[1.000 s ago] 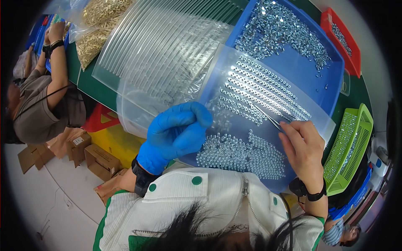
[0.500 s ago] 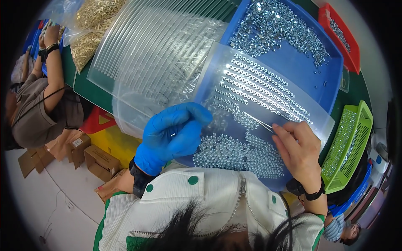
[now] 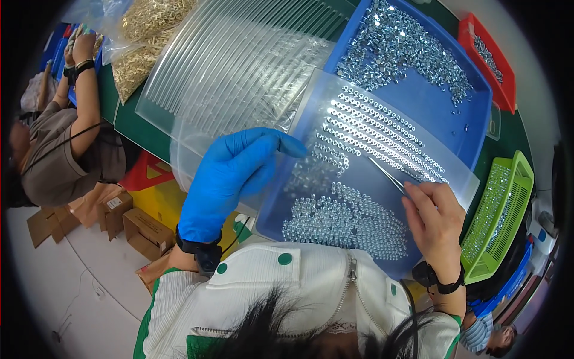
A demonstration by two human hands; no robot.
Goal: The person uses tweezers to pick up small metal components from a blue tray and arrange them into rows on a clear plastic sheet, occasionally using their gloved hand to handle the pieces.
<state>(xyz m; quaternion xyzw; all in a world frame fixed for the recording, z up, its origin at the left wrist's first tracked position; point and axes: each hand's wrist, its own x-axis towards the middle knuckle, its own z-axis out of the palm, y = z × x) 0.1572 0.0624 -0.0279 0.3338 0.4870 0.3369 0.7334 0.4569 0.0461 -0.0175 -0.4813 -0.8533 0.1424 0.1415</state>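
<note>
My right hand (image 3: 436,215), bare, pinches a pair of metal tweezers (image 3: 387,175), tips pointing up-left at the rows. Small silvery round metal pieces (image 3: 382,134) stand in several slanting rows on a translucent plastic sheet (image 3: 457,170) that lies across a blue tray (image 3: 439,116). My left hand (image 3: 230,170), in a blue glove, hovers at the sheet's left side, palm turned down. Its fingers are curled, index reaching right; whatever they hold is hidden. Below the rows lies a loose spread of such pieces (image 3: 344,224). Beside the glove, some pieces (image 3: 308,173) look blurred.
Loose metal pieces (image 3: 394,45) heap at the tray's far end. A red bin (image 3: 507,81) and a green basket (image 3: 523,185) stand right. Left are a ribbed clear sheet (image 3: 197,66) and bags of brass-coloured parts (image 3: 134,72). A co-worker (image 3: 60,128) works at far left.
My left hand has turned palm-down and shifted up-left; the small metal piece seen in its palm is now hidden. The tweezers moved slightly right. Loose pieces near the tweezer tips are fewer.
</note>
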